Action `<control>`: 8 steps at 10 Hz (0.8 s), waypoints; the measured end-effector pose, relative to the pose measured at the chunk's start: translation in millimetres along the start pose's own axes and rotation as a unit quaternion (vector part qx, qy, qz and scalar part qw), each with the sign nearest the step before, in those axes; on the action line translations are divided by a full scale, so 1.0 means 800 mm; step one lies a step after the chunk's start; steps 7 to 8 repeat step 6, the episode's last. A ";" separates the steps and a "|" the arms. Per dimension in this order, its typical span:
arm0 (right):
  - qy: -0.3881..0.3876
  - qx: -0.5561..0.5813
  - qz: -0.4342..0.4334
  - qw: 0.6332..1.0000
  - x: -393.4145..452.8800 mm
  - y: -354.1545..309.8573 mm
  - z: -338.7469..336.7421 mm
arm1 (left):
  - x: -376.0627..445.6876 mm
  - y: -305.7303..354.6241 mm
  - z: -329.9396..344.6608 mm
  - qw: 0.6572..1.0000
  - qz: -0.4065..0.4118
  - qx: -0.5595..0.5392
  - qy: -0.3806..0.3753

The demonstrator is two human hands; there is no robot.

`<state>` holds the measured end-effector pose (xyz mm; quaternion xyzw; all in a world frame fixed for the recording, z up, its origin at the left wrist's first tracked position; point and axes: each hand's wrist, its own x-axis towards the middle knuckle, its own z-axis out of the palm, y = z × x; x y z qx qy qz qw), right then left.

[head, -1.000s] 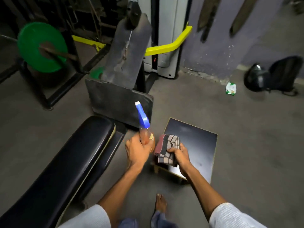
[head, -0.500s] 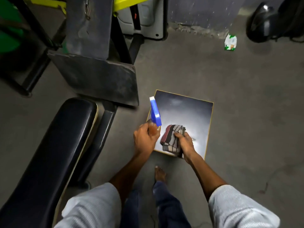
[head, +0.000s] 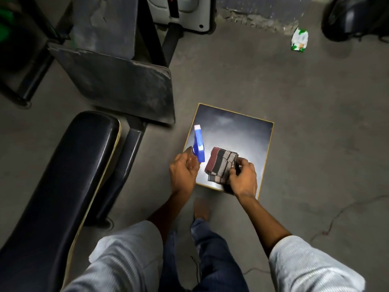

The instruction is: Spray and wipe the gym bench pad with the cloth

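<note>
Head view, looking down at a grey concrete floor (head: 305,127).

Item: gym bench pad (head: 63,186). Black, glossy, long; runs from the lower left corner up toward the middle of the frame. Its rounded end lies just below a worn dark grey plate (head: 117,85) of a neighbouring machine. Neither hand touches the pad.

Item: low stool (head: 237,133). Square dark top with a pale edge, standing on the floor to the right of the pad's end.

Item: spray bottle (head: 199,145). Blue trigger head with a white nozzle tip pointing up and away; the body is mostly hidden by fingers. Located over the left edge of the stool.

Item: left hand (head: 183,173). Clenched around the neck and body of the spray bottle, holding it upright.

Item: cloth (head: 221,164). Folded, checked in maroon, black and grey. Sits on the near part of the stool top, just right of the bottle.

Item: right hand (head: 243,178). Fingers closed on the right side of the cloth, pinching its folds.

Item: person. Pale ribbed sleeves pushed up both forearms, blue trousers, one bare foot (head: 201,207) on the floor just short of the stool.

Item: green-and-white packet (head: 299,40), on the floor at upper right, well apart from the stool.
</note>
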<state>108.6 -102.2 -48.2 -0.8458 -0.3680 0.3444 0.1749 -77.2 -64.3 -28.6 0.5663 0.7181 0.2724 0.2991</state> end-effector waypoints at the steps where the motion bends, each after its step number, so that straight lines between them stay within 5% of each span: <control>1: -0.011 0.024 0.007 1.000 -0.007 -0.004 0.004 | 0.006 -0.007 0.009 1.000 -0.007 -0.001 0.006; 3: -0.052 0.097 0.020 0.994 -0.026 -0.013 0.017 | 0.006 -0.012 0.005 1.000 -0.009 -0.010 -0.011; 6: -0.065 0.146 0.035 0.987 -0.038 -0.032 0.032 | 0.002 -0.010 -0.009 0.989 -0.074 0.010 -0.131; 8: -0.065 0.146 0.035 0.987 -0.038 -0.032 0.032 | 0.002 -0.010 -0.009 0.989 -0.074 0.010 -0.131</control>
